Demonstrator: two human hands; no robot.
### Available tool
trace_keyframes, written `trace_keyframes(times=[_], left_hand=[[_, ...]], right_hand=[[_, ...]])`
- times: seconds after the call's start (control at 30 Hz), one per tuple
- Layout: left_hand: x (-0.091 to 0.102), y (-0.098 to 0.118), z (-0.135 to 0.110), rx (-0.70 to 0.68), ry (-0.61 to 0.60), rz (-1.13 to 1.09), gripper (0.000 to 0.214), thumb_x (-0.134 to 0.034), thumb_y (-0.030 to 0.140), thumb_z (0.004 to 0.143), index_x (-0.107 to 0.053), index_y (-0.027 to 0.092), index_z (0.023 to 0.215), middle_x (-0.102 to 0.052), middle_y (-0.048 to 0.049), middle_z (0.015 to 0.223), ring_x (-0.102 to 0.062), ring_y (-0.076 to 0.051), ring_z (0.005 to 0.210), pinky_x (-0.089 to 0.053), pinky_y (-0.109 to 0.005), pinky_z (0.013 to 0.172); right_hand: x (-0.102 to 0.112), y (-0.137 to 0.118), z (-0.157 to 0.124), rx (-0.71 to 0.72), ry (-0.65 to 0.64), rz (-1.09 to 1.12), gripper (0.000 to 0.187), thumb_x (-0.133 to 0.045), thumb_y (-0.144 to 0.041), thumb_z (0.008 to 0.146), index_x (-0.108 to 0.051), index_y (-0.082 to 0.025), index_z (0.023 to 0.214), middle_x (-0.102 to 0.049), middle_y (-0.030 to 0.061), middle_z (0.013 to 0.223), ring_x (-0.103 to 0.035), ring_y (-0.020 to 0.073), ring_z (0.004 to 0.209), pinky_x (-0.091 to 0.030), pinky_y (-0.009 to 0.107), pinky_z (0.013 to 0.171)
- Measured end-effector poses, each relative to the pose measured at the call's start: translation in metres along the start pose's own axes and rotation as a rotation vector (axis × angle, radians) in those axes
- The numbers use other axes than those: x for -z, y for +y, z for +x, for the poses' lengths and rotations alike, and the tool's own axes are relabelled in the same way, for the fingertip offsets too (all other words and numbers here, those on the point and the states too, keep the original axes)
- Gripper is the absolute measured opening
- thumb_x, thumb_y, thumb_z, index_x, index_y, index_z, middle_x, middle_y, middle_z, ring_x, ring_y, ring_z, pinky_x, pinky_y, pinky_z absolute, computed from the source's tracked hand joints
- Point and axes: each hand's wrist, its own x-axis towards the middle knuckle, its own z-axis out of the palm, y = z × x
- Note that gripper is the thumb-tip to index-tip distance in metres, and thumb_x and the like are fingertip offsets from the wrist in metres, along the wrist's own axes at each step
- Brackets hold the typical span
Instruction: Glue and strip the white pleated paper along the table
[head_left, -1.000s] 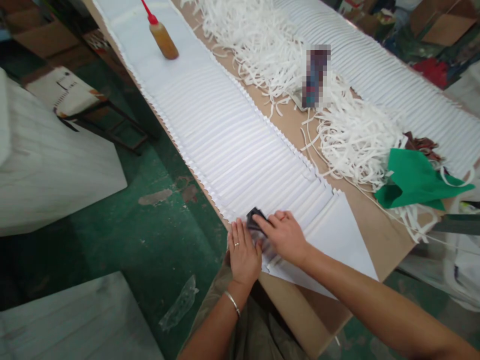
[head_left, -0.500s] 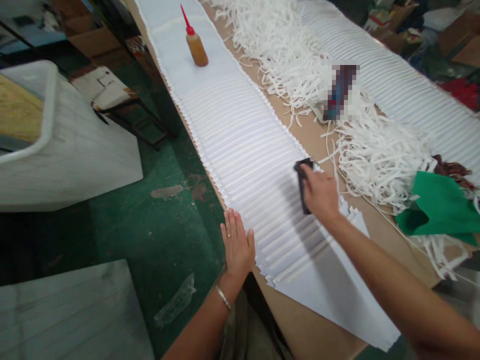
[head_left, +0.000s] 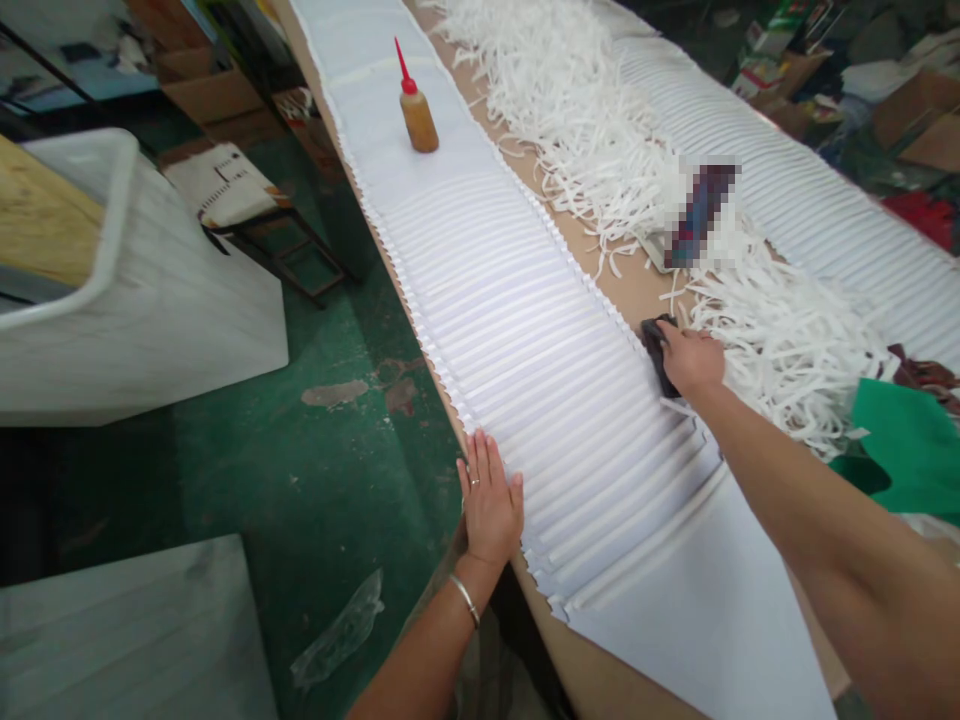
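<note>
A long row of overlapping white sheets point(head_left: 525, 300), stepped like shingles, runs along the table. At its left edge my left hand point(head_left: 491, 505) lies flat with the fingers stretched out, pressing on the sheet ends. My right hand point(head_left: 694, 365) is closed around a dark, block-like hand tool point(head_left: 660, 355), whose exact kind I cannot make out. The tool is at the right edge of the row, beside a heap of white strips point(head_left: 772, 340). Farther up the row stands a bottle of amber liquid point(head_left: 418, 120) with a red pointed nozzle.
Brown board point(head_left: 585, 240) shows between the sheets and the strips. A pixelated flat item point(head_left: 701, 215) and green cloth point(head_left: 907, 440) lie on the right. Left of the table are a big white bin point(head_left: 187, 300), a stool point(head_left: 292, 250) and green floor point(head_left: 337, 470).
My right hand has moved the dark tool rightward across the sheets to their right edge. My left hand stays flat on the left edge. The view has shifted slightly.
</note>
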Motion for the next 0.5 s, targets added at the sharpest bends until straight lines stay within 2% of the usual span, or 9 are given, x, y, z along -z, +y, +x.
trace_keyframes(times=[0.03, 0.1, 0.13, 0.2, 0.27, 0.33, 0.37, 0.4, 0.5], left_hand=[[0.002, -0.006, 0.007, 0.000, 0.024, -0.036, 0.069, -0.029, 0.031, 0.108, 0.000, 0.009, 0.167, -0.017, -0.0221, 0.169, -0.009, -0.028, 0.160, -0.020, -0.057, 0.127], [0.008, -0.019, 0.028, 0.018, 0.060, -0.060, 0.069, -0.029, 0.030, 0.108, 0.000, 0.011, 0.167, -0.015, -0.0206, 0.170, -0.007, -0.028, 0.160, -0.017, -0.058, 0.127], [0.010, -0.026, 0.042, 0.021, 0.061, -0.044, 0.069, -0.030, 0.030, 0.107, -0.003, 0.011, 0.167, -0.014, -0.0204, 0.170, -0.007, -0.028, 0.160, -0.015, -0.058, 0.128], [0.012, -0.035, 0.068, -0.012, 0.006, 0.014, 0.068, -0.033, 0.030, 0.106, -0.010, 0.009, 0.167, -0.015, -0.0211, 0.169, -0.009, -0.031, 0.159, -0.014, -0.060, 0.127], [0.011, -0.039, 0.086, -0.041, -0.065, 0.067, 0.066, -0.034, 0.029, 0.106, -0.016, 0.008, 0.166, -0.018, -0.0218, 0.168, -0.012, -0.032, 0.159, -0.015, -0.062, 0.127], [0.008, -0.040, 0.091, -0.035, -0.089, 0.091, 0.066, -0.035, 0.031, 0.106, -0.018, 0.008, 0.166, -0.020, -0.0219, 0.167, -0.013, -0.033, 0.158, -0.016, -0.062, 0.126], [0.007, -0.039, 0.090, -0.023, -0.084, 0.092, 0.068, -0.035, 0.032, 0.106, -0.016, 0.008, 0.166, -0.021, -0.0219, 0.167, -0.013, -0.033, 0.158, -0.017, -0.061, 0.126], [0.006, -0.039, 0.088, -0.011, -0.074, 0.086, 0.069, -0.036, 0.033, 0.106, -0.014, 0.007, 0.166, -0.021, -0.0220, 0.167, -0.013, -0.033, 0.159, -0.017, -0.061, 0.126], [0.009, -0.042, 0.080, -0.014, -0.062, 0.021, 0.071, -0.038, 0.032, 0.106, -0.008, 0.009, 0.167, -0.020, -0.0212, 0.168, -0.013, -0.031, 0.159, -0.018, -0.060, 0.127]], right_hand=[[0.003, -0.011, -0.003, -0.013, 0.018, 0.004, 0.046, -0.038, -0.025, 0.106, -0.055, -0.009, 0.145, -0.068, 0.0237, 0.109, -0.052, 0.0219, 0.093, -0.026, 0.039, 0.080], [0.004, -0.058, -0.024, 0.059, 0.042, 0.032, 0.049, -0.036, -0.028, 0.106, -0.046, -0.013, 0.152, -0.069, 0.0181, 0.112, -0.053, 0.0211, 0.096, -0.029, 0.037, 0.083], [0.002, -0.089, -0.039, 0.161, 0.031, 0.057, 0.049, -0.037, -0.030, 0.106, -0.045, -0.019, 0.153, -0.069, 0.0129, 0.108, -0.053, 0.0205, 0.096, -0.031, 0.036, 0.084], [-0.009, -0.149, -0.067, 0.544, -0.010, 0.136, 0.049, -0.040, -0.028, 0.105, -0.046, -0.026, 0.153, -0.069, 0.0098, 0.105, -0.052, 0.0224, 0.096, -0.033, 0.037, 0.086], [-0.021, -0.186, -0.078, 0.737, -0.050, 0.155, 0.048, -0.044, -0.029, 0.103, -0.050, -0.030, 0.150, -0.068, 0.0097, 0.104, -0.052, 0.0234, 0.099, -0.033, 0.038, 0.088], [-0.030, -0.182, -0.063, 0.615, -0.059, 0.090, 0.049, -0.046, -0.029, 0.103, -0.049, -0.036, 0.151, -0.068, 0.0083, 0.102, -0.052, 0.0227, 0.098, -0.032, 0.038, 0.088], [-0.031, -0.167, -0.047, 0.473, -0.055, 0.035, 0.051, -0.045, -0.029, 0.103, -0.046, -0.041, 0.152, -0.068, 0.0069, 0.101, -0.052, 0.0219, 0.099, -0.031, 0.037, 0.089], [-0.031, -0.145, -0.026, 0.363, -0.047, -0.002, 0.051, -0.043, -0.027, 0.104, -0.045, -0.040, 0.154, -0.068, 0.0084, 0.102, -0.052, 0.0224, 0.100, -0.030, 0.038, 0.088], [-0.018, -0.076, 0.036, 0.104, -0.023, -0.077, 0.046, -0.039, -0.024, 0.104, -0.057, -0.019, 0.146, -0.068, 0.0156, 0.093, -0.050, 0.0224, 0.088, -0.029, 0.039, 0.082]])
